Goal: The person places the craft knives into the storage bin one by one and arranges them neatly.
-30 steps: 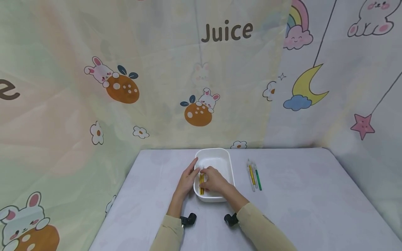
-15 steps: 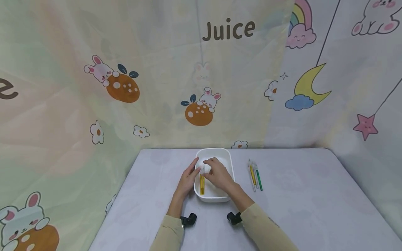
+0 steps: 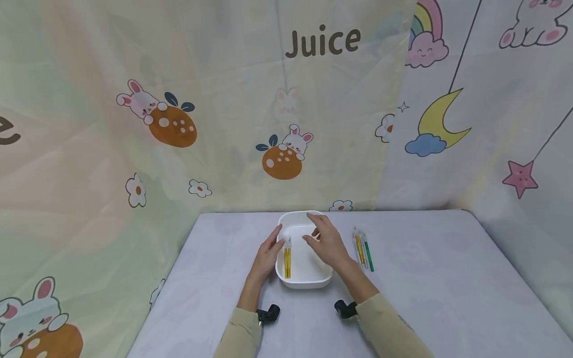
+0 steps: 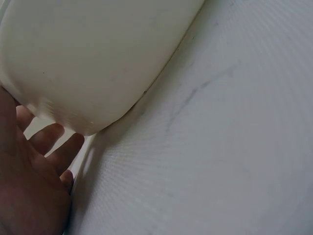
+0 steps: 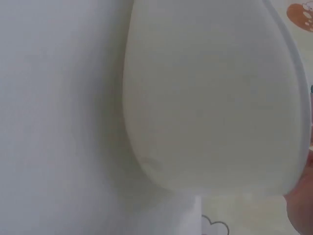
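A white rectangular tray (image 3: 305,285) with rounded corners stands on the table. Two slim yellow pens (image 3: 287,263) with pale upper ends lie side by side along its left inner wall. My left hand (image 3: 265,258) holds the tray's left side, thumb over the rim and fingers along the outer wall; in the left wrist view its fingertips meet that wall (image 4: 98,58). Above the tray's right half is my right hand (image 3: 330,243), thumb and fingers apart with nothing between them. The right wrist view shows mostly the tray's outer wall (image 5: 210,98), with a bit of that hand at the edge.
Right of the tray lies a small bunch of similar slim pens (image 3: 360,248), yellow, green and pale. A light cloth covers the table (image 3: 447,288). A printed curtain (image 3: 233,99) hangs behind the table.
My right hand has let go of the yellow pens and moved up and right across the tray. The pens stay at the left wall. My left hand keeps its place.
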`<state>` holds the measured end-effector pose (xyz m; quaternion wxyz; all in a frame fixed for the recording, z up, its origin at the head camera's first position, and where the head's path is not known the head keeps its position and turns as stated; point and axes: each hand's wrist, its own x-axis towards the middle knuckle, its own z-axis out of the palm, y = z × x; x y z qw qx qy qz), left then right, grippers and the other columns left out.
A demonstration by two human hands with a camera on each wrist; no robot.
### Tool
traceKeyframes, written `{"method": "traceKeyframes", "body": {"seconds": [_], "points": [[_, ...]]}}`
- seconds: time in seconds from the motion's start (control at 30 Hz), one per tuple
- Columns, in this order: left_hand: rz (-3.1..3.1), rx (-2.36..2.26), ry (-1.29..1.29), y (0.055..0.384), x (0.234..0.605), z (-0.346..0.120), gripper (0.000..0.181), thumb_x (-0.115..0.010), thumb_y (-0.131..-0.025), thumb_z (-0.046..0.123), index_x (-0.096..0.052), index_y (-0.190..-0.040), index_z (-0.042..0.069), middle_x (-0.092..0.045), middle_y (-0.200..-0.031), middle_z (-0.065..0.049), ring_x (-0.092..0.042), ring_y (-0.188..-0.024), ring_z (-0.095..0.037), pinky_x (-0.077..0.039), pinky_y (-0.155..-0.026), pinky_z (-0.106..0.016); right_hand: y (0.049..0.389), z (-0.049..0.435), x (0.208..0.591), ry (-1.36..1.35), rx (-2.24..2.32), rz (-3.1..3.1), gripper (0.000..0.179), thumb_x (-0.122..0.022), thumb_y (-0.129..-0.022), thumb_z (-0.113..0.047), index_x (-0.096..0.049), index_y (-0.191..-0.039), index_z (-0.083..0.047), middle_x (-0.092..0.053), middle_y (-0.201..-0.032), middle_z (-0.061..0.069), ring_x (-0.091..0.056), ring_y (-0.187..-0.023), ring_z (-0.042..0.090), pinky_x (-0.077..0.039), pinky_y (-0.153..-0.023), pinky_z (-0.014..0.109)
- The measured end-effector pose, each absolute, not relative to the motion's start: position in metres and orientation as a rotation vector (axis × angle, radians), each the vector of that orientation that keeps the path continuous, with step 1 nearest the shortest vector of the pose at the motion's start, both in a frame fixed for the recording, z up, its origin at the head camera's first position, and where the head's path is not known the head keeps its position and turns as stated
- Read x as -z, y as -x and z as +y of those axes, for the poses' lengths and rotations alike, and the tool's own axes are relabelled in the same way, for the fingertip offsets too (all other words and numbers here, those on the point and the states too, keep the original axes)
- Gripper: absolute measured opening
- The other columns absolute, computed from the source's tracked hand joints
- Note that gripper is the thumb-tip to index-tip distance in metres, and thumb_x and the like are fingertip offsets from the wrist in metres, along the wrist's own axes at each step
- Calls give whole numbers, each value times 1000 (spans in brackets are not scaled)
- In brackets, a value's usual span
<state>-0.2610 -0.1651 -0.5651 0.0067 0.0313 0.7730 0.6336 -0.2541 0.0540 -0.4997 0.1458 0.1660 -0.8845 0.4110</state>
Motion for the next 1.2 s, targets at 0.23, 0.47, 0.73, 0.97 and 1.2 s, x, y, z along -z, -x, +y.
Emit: {"method": "traceKeyframes", "body": {"seconds": [0.23, 0.47, 0.73, 0.97, 1.2], "points": [[2429, -1975, -83, 261, 566, -164, 51, -53, -108, 30, -44, -157, 40, -36, -167, 13, -23, -161, -20, -18, -131, -51, 258, 77, 505, -406, -1246, -2397, 63, -79, -92, -14, -55, -150, -10, -58, -138, 13, -65, -102, 28, -61, -84, 46], [2425, -1990, -85, 262, 565, -165, 50, -53, -109, 29, -44, -157, 39, -36, -167, 13, -23, -161, -20, -17, -132, -50, 259, 96, 513, -328, -1285, -2343, 63, -80, -90, -10, -56, -148, -10, -57, -142, 18, -64, -112, 39, -57, -94, 54], [2418, -1983, -67, 260, 564, -163, 51, -53, -108, 30, -43, -157, 39, -36, -167, 13, -23, -161, -19, -17, -132, -50, 253, 114, 524, -210, -1347, -2347, 60, -76, -93, -11, -56, -149, -9, -55, -144, 17, -62, -112, 33, -54, -99, 52], [2415, -1969, -61, 260, 564, -163, 51, -52, -108, 30, -43, -157, 39, -36, -167, 13, -24, -160, -17, -18, -132, -48, 248, 125, 534, -111, -1377, -2360, 60, -76, -94, -13, -54, -150, -10, -55, -146, 15, -62, -113, 31, -54, -100, 51], [2415, -1968, -50, 259, 563, -162, 51, -53, -108, 32, -43, -157, 41, -35, -167, 14, -24, -160, -16, -18, -132, -48, 251, 129, 537, -82, -1378, -2365, 59, -76, -94, -15, -55, -149, -9, -55, -144, 17, -61, -111, 31, -54, -97, 49]]}}
